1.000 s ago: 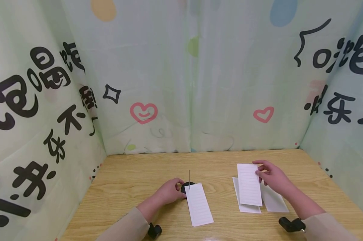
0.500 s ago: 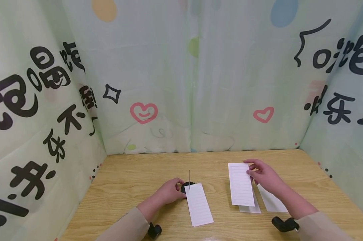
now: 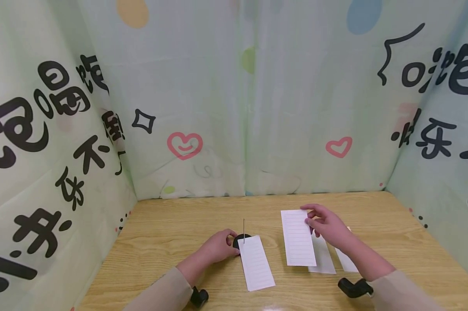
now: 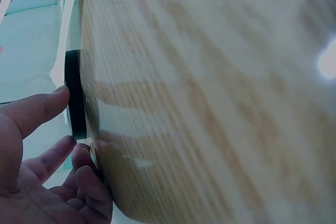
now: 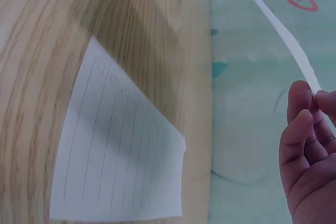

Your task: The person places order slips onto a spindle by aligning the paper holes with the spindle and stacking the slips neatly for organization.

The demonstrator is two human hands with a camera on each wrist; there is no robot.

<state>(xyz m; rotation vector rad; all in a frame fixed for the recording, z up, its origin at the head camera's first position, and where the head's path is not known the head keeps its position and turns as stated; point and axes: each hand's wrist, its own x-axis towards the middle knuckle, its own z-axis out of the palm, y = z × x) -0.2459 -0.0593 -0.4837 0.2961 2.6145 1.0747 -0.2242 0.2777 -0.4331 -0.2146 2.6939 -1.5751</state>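
A bill spike stands on the table, its round black base [image 3: 238,239] under a thin upright metal needle [image 3: 244,226]. My left hand [image 3: 217,247] grips the base's left side; in the left wrist view, thumb and fingertip sit at opposite edges of the black disc [image 4: 76,98]. One lined white sheet [image 3: 257,265] is on the needle near its top end and slants toward me. To the right, my right hand [image 3: 329,226] pinches another lined sheet [image 3: 297,239] by its upper right edge. The right wrist view shows that sheet [image 5: 286,35] nearly edge-on, raised above the table.
Beneath and right of the raised paper lies a lined sheet [image 3: 324,259] on the wooden table [image 3: 171,224]. Another white sheet [image 3: 346,260] lies partly behind the right forearm. Printed curtains [image 3: 218,108] enclose the table's back and sides.
My right hand has carried the pinched sheet leftward toward the bill spike, uncovering more of the sheet lying below. My left hand and the sheet on the needle have stayed put.
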